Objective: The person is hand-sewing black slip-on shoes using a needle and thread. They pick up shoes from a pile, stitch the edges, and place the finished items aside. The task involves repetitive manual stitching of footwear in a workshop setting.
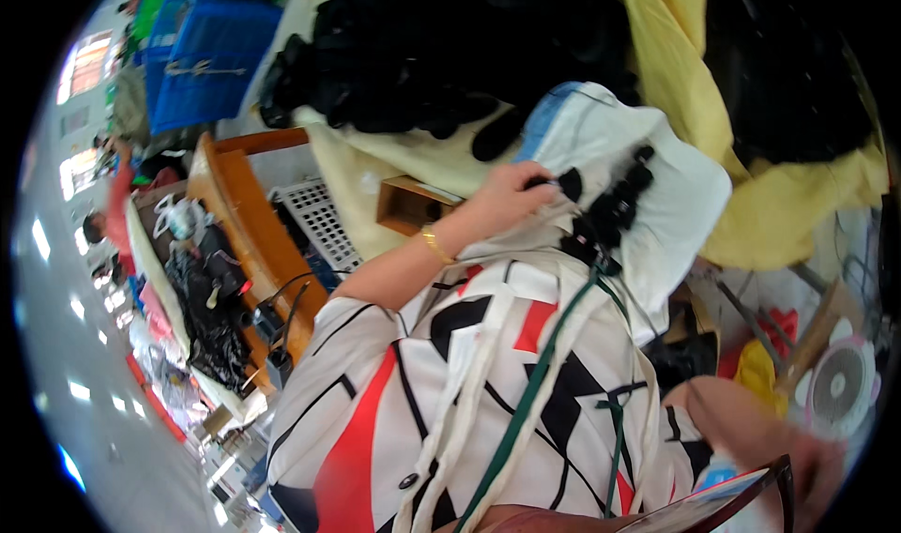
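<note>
My left hand, with a gold bracelet at the wrist, reaches over the white cloth on my lap. Its thumb and fingers are closed on a small black piece, whose kind I cannot make out. Just right of it, a cluster of small black pieces lies on the cloth. My right hand is low at the right edge, away from the cloth and smeared by motion, so its fingers do not show clearly.
Beyond the cloth lies a large heap of black items. Yellow fabric hangs at the right above a white fan. A small brown box, a white perforated basket and a wooden bench stand on the left.
</note>
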Demonstrator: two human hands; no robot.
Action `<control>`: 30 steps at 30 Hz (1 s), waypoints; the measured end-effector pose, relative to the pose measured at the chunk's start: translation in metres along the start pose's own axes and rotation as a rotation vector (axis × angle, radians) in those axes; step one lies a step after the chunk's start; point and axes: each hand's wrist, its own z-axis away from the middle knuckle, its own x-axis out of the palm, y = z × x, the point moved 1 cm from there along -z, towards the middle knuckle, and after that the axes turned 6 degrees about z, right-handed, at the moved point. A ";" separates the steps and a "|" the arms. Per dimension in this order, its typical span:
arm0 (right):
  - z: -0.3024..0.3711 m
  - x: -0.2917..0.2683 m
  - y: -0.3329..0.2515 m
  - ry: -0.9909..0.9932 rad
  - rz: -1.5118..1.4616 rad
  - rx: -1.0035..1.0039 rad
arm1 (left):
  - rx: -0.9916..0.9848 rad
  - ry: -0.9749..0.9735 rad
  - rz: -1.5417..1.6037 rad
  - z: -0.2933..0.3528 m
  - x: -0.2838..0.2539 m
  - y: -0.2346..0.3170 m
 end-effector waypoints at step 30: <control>0.084 0.036 0.225 0.284 -0.241 0.904 | 0.710 -0.120 -0.829 0.027 -0.005 0.032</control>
